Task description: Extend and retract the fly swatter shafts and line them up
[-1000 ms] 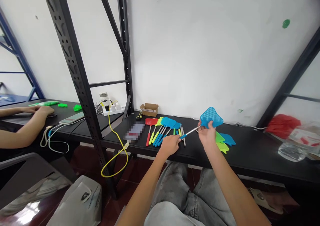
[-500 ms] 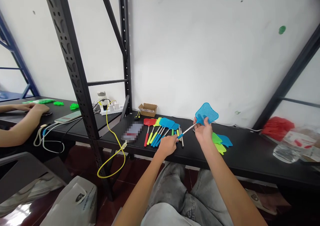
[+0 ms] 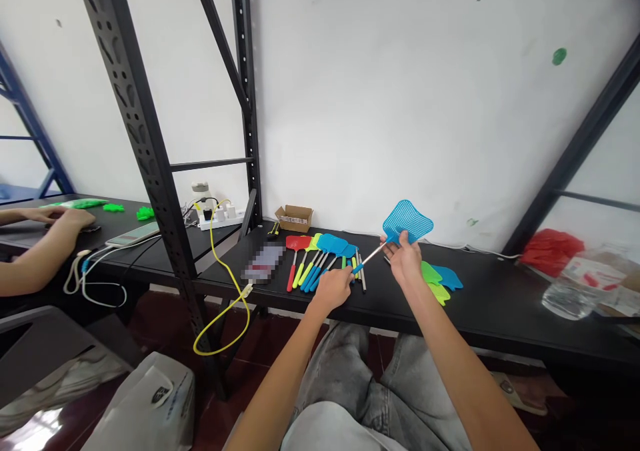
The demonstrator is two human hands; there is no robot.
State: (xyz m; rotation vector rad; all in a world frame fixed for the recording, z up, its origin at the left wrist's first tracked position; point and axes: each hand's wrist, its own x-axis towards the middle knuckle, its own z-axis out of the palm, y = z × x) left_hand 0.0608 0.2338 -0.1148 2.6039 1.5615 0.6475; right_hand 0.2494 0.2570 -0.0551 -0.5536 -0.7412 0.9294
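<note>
A blue fly swatter (image 3: 407, 220) is held slantwise above the black table, its mesh head up and to the right. My left hand (image 3: 334, 288) is closed around the blue grip at its lower end. The fingers of my right hand (image 3: 405, 258) pinch the swatter where head and metal rod meet. Left of the swatter lies a row of fly swatters with red (image 3: 299, 242), yellow-green and blue (image 3: 331, 244) heads. Several loose rods with grips (image 3: 361, 274) lie beside that row. Green (image 3: 430, 274) and blue (image 3: 449, 277) swatter heads lie right of my right wrist.
A phone (image 3: 263, 263) with a yellow cable (image 3: 230, 274) and a small cardboard box (image 3: 294, 218) sit at the left. Red plastic (image 3: 553, 251) and a clear container (image 3: 567, 302) stand far right. A black rack post (image 3: 145, 138) rises left; beyond it a co-worker's arms (image 3: 55, 251) rest on another table.
The swatter's head has turned a little in my right fingers, which have shifted slightly at its neck. My left hand keeps its hold. The whole view has shifted slightly.
</note>
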